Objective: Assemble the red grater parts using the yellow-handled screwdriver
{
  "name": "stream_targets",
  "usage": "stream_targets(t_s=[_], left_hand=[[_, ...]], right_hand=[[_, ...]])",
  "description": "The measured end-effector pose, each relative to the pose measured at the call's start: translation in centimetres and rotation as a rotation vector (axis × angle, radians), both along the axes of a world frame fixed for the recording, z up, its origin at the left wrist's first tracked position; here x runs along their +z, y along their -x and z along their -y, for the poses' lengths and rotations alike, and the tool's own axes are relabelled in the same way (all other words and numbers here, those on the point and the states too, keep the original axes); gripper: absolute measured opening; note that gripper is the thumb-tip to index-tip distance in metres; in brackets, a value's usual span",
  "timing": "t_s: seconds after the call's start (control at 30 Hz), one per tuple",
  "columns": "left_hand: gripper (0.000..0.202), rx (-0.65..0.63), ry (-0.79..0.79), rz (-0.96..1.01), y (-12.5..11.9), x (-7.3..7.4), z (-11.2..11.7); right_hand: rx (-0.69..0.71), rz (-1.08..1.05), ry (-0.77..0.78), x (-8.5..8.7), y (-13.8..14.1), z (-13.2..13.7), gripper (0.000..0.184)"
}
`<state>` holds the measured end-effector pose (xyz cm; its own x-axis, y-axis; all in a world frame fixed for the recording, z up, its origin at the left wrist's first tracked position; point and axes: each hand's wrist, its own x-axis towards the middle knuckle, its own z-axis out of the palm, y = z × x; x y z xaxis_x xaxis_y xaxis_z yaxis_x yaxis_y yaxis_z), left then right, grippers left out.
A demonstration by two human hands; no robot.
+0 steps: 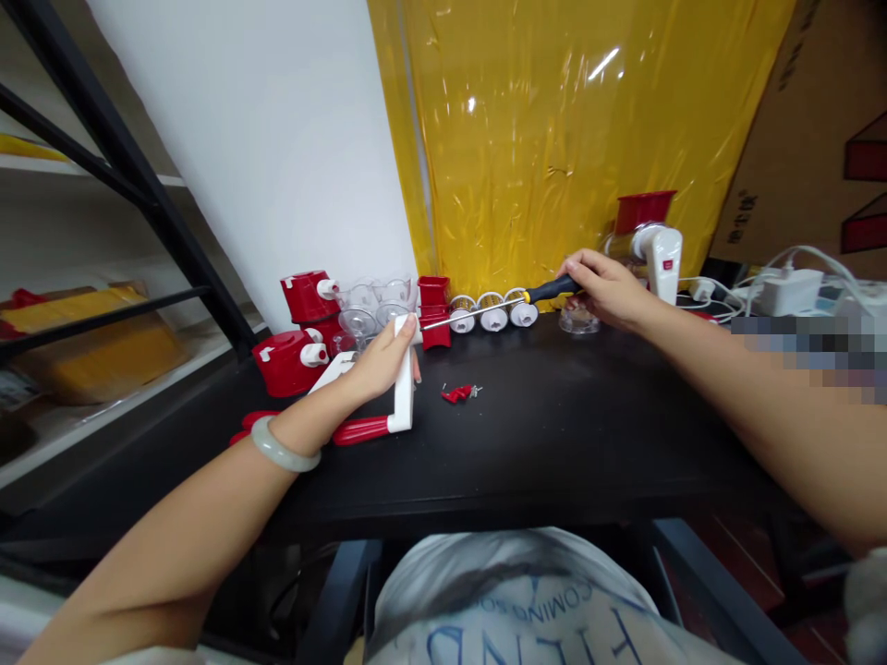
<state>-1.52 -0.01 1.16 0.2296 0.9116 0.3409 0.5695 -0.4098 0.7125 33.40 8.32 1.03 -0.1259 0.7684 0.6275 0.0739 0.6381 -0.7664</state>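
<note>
My left hand (384, 360) is wrapped round a white crank handle (403, 392) with a red grip (361, 429), which points left. In my right hand (601, 286) is a long screwdriver (551, 289) with a dark handle and yellow collar. Its shaft runs left, and the tip reaches the upper end of the crank handle by my left thumb. Whether the tip sits in a screw is too small to tell. On the black table (554, 434), just right of the crank, lies a small pile of red pieces and screws (458, 393).
Red housings (287, 363), clear plastic cups (374, 305) and several white-ended drums (493, 314) line the back. At right stand an assembled red-and-white unit (663, 259) and chargers with cables (790, 288). A black shelf frame (159, 203) rises at left.
</note>
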Motion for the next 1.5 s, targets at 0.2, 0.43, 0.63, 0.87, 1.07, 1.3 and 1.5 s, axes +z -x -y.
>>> stream_targets(t_s=[0.2,0.43,0.63,0.87,1.07,1.3,1.5], left_hand=[[0.065,0.021,0.062,-0.005,-0.2,0.3,0.3],[0.075,0.075,0.224,-0.008,-0.4,0.7,0.6],[0.072,0.012,0.508,0.183,-0.1,0.7,0.4],[0.062,0.005,0.565,0.358,0.1,1.4,0.4],[0.072,-0.075,0.339,0.130,0.0,0.9,0.5],[0.074,-0.098,-0.079,0.055,0.4,0.3,0.1],[0.062,-0.212,-0.537,0.073,1.5,-0.5,-0.9]], right_hand=[[0.026,-0.055,0.049,0.0,0.0,0.2,0.049],[0.017,-0.033,0.073,0.2,0.2,0.6,0.048],[-0.050,0.062,0.014,0.7,0.0,1.4,0.037],[-0.064,0.208,-0.151,1.1,-0.1,2.2,0.030],[-0.105,0.110,-0.180,1.3,-0.4,1.6,0.024],[-0.303,0.138,-0.310,2.2,0.2,3.7,0.033],[-0.290,0.079,-0.301,2.4,1.0,4.0,0.037]])
